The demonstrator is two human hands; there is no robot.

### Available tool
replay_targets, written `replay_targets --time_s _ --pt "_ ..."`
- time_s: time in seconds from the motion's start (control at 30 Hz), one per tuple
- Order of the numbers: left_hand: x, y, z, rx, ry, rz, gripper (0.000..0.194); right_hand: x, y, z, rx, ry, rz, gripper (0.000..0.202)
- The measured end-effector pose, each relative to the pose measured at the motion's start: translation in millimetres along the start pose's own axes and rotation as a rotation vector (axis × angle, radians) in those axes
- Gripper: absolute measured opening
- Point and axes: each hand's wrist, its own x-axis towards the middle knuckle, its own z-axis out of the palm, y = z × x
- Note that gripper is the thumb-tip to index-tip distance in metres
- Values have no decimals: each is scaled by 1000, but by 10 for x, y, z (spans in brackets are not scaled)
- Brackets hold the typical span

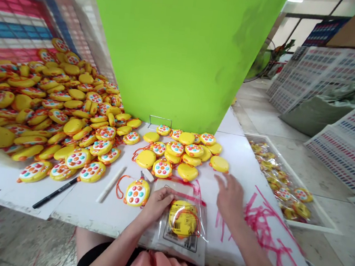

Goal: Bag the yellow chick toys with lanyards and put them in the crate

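Note:
My left hand (158, 202) pinches the top left edge of a clear plastic bag (201, 239) at the table's front. Inside that bag a yellow duck-shaped toy (182, 218) lies back up, with an orange cord across it. My right hand (230, 195) is open and empty over the table, index finger stretched toward a yellow toy (219, 164) just beyond it. Left of my left hand another duck toy (137, 192) rests face up, showing coloured buttons and a looped orange cord. Several more such toys (175, 148) are grouped behind the bag.
A large heap of toys (69, 94) spills from the left. A black marker (55, 192) and a white stick (110, 185) lie in front of it. A green board (181, 51) stands behind. Pink strips (263, 225) litter the right side, near a tray (322, 220) of bagged toys.

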Motion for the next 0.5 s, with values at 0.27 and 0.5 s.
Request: replay_targets --time_s 0.27,0.5 --pt "-39 78 20 18 0 2 33 244 85 -92 174 67 140 39" --pt "-32 54 8 2 -6 9 34 -23 65 82 -63 -129 57 38"
